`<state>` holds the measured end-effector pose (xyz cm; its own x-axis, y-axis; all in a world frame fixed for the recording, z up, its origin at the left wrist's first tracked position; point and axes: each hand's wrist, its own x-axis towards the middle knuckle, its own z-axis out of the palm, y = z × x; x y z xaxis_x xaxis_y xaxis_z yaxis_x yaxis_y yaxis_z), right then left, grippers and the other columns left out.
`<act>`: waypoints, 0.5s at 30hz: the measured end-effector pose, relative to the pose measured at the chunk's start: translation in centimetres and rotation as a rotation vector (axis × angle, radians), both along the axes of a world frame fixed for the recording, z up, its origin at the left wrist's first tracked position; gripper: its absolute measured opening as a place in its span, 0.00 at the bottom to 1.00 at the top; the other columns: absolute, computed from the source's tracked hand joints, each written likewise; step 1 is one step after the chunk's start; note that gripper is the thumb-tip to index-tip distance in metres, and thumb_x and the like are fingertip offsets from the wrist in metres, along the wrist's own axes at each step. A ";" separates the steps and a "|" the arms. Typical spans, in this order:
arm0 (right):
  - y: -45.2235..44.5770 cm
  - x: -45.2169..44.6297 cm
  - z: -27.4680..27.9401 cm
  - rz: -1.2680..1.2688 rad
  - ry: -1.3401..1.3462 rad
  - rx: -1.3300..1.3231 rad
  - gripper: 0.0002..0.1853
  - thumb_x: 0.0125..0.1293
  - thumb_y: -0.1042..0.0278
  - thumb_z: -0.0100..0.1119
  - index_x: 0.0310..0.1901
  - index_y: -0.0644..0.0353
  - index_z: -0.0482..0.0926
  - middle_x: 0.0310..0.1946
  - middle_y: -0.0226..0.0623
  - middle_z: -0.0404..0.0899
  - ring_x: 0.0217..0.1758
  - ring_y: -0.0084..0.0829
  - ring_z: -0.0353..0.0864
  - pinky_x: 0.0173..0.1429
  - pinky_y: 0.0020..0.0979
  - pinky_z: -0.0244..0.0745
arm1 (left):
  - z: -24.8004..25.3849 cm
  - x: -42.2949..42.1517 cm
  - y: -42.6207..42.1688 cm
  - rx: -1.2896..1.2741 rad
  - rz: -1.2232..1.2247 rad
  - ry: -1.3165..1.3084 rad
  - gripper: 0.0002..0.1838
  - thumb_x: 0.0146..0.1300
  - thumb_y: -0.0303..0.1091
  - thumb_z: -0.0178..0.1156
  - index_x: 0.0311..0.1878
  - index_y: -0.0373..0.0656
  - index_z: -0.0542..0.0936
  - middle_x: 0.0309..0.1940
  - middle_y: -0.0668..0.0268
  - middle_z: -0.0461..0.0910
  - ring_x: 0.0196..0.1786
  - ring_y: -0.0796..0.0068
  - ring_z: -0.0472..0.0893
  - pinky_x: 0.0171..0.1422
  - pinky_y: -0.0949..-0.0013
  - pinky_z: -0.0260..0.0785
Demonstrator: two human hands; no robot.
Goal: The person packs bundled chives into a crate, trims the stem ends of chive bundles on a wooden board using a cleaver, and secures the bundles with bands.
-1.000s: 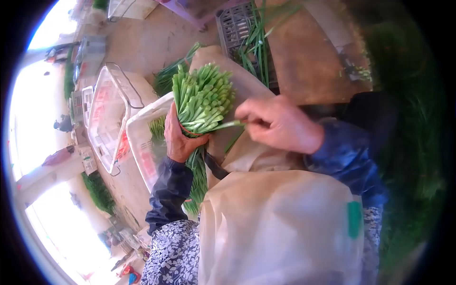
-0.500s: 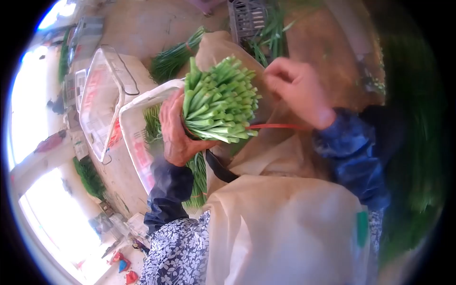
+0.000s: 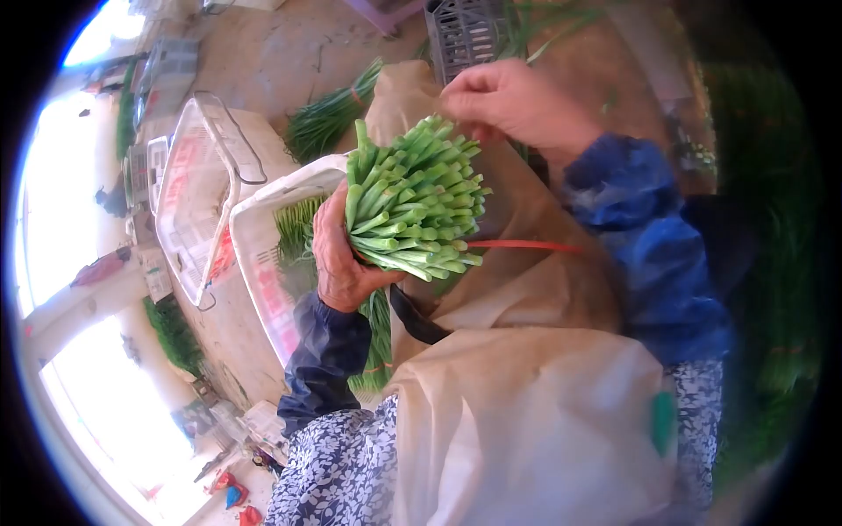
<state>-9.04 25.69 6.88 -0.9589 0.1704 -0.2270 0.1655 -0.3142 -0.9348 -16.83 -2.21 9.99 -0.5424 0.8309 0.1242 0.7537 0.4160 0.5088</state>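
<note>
My left hand [image 3: 338, 254] is wrapped around a thick bunch of green stalks [image 3: 417, 202], with the cut ends facing me. A red strip [image 3: 526, 245] sticks out to the right from beneath the bunch. My right hand [image 3: 522, 101] is above the upper right of the bunch, apart from the stalk ends or barely touching them. Its fingers are drawn together, and what they hold, if anything, is hidden. A tan apron [image 3: 526, 403] covers my lap under both hands.
To the left stand a white basket [image 3: 254, 280] holding green bundles and another white crate [image 3: 171, 197]. A tied green bundle [image 3: 329, 118] lies on the floor ahead. Beyond are a grey crate [image 3: 460, 39] and a purple container [image 3: 386, 13]. Dark greenery [image 3: 772, 307] fills the right side.
My right hand has moved up and to the left, over the top of the bunch. My left hand keeps its hold on the stalks. The view has shifted slightly.
</note>
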 end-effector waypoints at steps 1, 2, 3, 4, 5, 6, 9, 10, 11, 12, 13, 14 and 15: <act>0.2 -0.2 -0.1 0.000 0.000 -0.001 0.08 0.66 0.64 0.60 0.39 0.61 0.81 0.27 0.25 0.79 0.24 0.15 0.75 0.30 0.20 0.70 | -0.1 0.0 0.0 0.004 0.003 0.002 0.57 0.29 0.42 0.80 0.66 0.33 0.64 0.59 0.48 0.74 0.59 0.46 0.74 0.66 0.50 0.62; 0.5 -0.6 -0.2 0.075 0.038 0.039 0.09 0.67 0.64 0.60 0.39 0.61 0.81 0.26 0.24 0.79 0.25 0.15 0.75 0.30 0.20 0.70 | -0.1 0.0 0.0 0.001 0.004 0.003 0.57 0.29 0.42 0.80 0.66 0.33 0.64 0.59 0.48 0.74 0.59 0.46 0.74 0.66 0.50 0.62; 0.6 -0.9 -0.3 0.150 0.078 0.076 0.09 0.67 0.64 0.60 0.39 0.62 0.81 0.26 0.24 0.78 0.25 0.15 0.74 0.29 0.20 0.70 | -0.2 0.0 -0.1 0.008 0.006 0.001 0.57 0.29 0.43 0.80 0.66 0.32 0.64 0.59 0.48 0.74 0.59 0.46 0.74 0.66 0.50 0.63; 0.5 -1.1 -0.2 0.148 0.080 0.070 0.09 0.67 0.64 0.60 0.39 0.62 0.81 0.26 0.24 0.78 0.25 0.15 0.74 0.29 0.20 0.70 | -0.1 0.0 -0.1 0.013 0.004 0.000 0.58 0.30 0.44 0.81 0.66 0.32 0.63 0.58 0.48 0.74 0.59 0.46 0.74 0.65 0.50 0.63; 0.5 -1.3 0.0 0.166 0.099 0.142 0.09 0.67 0.64 0.59 0.39 0.62 0.81 0.25 0.24 0.78 0.25 0.15 0.75 0.30 0.20 0.70 | -0.1 -0.1 -0.3 0.008 -0.001 0.001 0.58 0.30 0.44 0.81 0.66 0.32 0.63 0.58 0.48 0.74 0.59 0.46 0.74 0.65 0.50 0.63; 0.6 -1.3 0.2 0.183 0.117 0.216 0.09 0.67 0.64 0.59 0.39 0.62 0.81 0.25 0.24 0.78 0.25 0.16 0.75 0.30 0.20 0.70 | -0.3 -0.2 -0.5 0.012 -0.007 0.005 0.58 0.30 0.45 0.81 0.67 0.32 0.63 0.58 0.48 0.74 0.59 0.46 0.74 0.65 0.50 0.63; 1.4 -1.8 0.4 -0.080 0.098 0.205 0.09 0.68 0.65 0.58 0.39 0.63 0.82 0.24 0.24 0.77 0.26 0.16 0.75 0.31 0.21 0.71 | -0.9 -0.4 -0.8 0.021 -0.014 0.006 0.59 0.30 0.47 0.81 0.67 0.32 0.63 0.58 0.48 0.74 0.59 0.47 0.75 0.65 0.51 0.63; 1.1 -1.2 1.4 -0.061 0.086 0.139 0.09 0.67 0.67 0.59 0.37 0.63 0.82 0.25 0.25 0.78 0.27 0.15 0.74 0.32 0.20 0.70 | -0.8 -0.4 -0.8 0.026 -0.013 0.002 0.59 0.30 0.47 0.81 0.67 0.32 0.63 0.58 0.48 0.74 0.59 0.47 0.75 0.65 0.51 0.64; 0.8 -1.1 1.5 -0.066 0.086 0.137 0.09 0.67 0.67 0.59 0.37 0.63 0.82 0.25 0.25 0.78 0.27 0.15 0.74 0.32 0.20 0.70 | -0.8 -0.4 -0.8 0.032 -0.017 -0.003 0.59 0.30 0.47 0.82 0.67 0.32 0.63 0.58 0.48 0.74 0.59 0.48 0.75 0.65 0.51 0.64; 0.5 -0.9 1.4 0.064 0.116 0.088 0.08 0.66 0.68 0.60 0.37 0.64 0.82 0.25 0.25 0.78 0.27 0.15 0.74 0.32 0.20 0.70 | -0.8 -0.3 -0.8 0.031 -0.018 -0.010 0.59 0.30 0.47 0.82 0.67 0.32 0.63 0.58 0.48 0.74 0.59 0.48 0.75 0.65 0.52 0.64; 0.5 -0.8 1.4 0.195 0.146 0.043 0.07 0.66 0.69 0.60 0.37 0.64 0.83 0.25 0.25 0.78 0.27 0.15 0.74 0.32 0.19 0.69 | -0.8 -0.4 -0.8 0.037 -0.018 -0.017 0.59 0.30 0.48 0.82 0.67 0.32 0.63 0.58 0.49 0.74 0.59 0.49 0.75 0.65 0.52 0.64; 0.7 -0.9 1.2 0.214 0.153 0.003 0.06 0.64 0.70 0.62 0.36 0.64 0.83 0.25 0.25 0.78 0.27 0.14 0.73 0.33 0.19 0.69 | -0.8 -0.3 -0.8 0.042 -0.019 -0.018 0.59 0.30 0.48 0.82 0.67 0.32 0.63 0.58 0.49 0.74 0.59 0.49 0.75 0.65 0.52 0.64; 0.9 -0.9 1.3 0.213 0.153 0.002 0.06 0.64 0.70 0.62 0.36 0.64 0.83 0.25 0.25 0.78 0.27 0.14 0.73 0.33 0.19 0.69 | -0.8 -0.4 -0.9 0.045 -0.019 -0.026 0.59 0.30 0.48 0.82 0.67 0.32 0.63 0.58 0.49 0.74 0.59 0.49 0.75 0.65 0.52 0.64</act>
